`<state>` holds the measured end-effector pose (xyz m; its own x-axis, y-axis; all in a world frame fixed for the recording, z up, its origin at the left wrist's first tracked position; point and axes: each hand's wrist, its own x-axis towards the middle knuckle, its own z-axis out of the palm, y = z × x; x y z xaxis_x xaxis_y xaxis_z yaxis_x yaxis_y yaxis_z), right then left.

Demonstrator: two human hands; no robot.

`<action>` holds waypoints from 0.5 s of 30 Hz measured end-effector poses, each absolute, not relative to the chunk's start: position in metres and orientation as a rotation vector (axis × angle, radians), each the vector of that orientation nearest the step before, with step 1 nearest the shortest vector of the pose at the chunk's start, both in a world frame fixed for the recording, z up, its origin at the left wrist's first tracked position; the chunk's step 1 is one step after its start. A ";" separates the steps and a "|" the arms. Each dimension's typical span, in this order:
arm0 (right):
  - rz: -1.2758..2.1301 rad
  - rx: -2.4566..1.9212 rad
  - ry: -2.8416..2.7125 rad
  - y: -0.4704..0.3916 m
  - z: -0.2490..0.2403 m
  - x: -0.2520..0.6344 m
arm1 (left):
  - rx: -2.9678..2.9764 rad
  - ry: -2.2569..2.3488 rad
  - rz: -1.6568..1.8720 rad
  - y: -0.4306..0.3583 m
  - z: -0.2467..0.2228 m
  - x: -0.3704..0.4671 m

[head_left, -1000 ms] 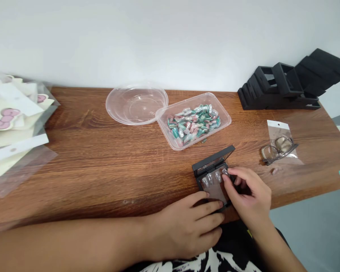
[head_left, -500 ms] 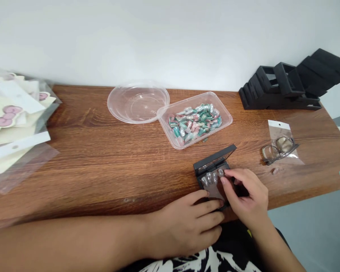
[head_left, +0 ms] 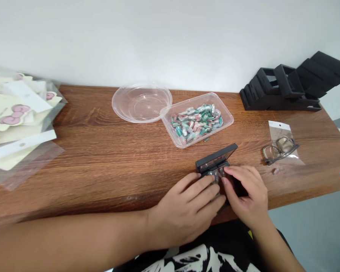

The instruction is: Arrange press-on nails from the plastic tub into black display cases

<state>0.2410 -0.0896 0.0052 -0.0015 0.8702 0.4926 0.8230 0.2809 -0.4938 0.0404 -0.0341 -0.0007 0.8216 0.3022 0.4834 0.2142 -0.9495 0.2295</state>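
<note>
A small black case stands on the table with its lid raised. Inside it lies a row of clear, glittery false nails, partly covered by fingers. My left hand lies across the left and front of the case, fingers stretched out, the tips touching the nails and the tray. From the right, my right hand has its thumb and forefinger closed on the false nail at the right end of the row. Most of the tray is hidden beneath both hands.
A clear rectangular tub of green, pink and silver false nails stands behind the case, beside a round clear lid. Stacked black cases are at back right, eyeglasses on a plastic sleeve below them. Packaged cards lie left.
My left hand has moved up and forward, so its fingers now cover the left nails and the tray. My right hand stays at the right-hand nail. The view has shifted slightly.
</note>
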 end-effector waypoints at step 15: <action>0.081 -1.583 -1.969 -0.089 0.001 0.246 | 2.948 0.662 0.608 -0.036 -0.004 0.041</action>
<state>0.2456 -0.0891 0.0014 -0.1047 0.9049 0.4125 0.8682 0.2854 -0.4059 0.0409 -0.0355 -0.0044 0.8302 0.4221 0.3642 0.3986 -0.9061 0.1415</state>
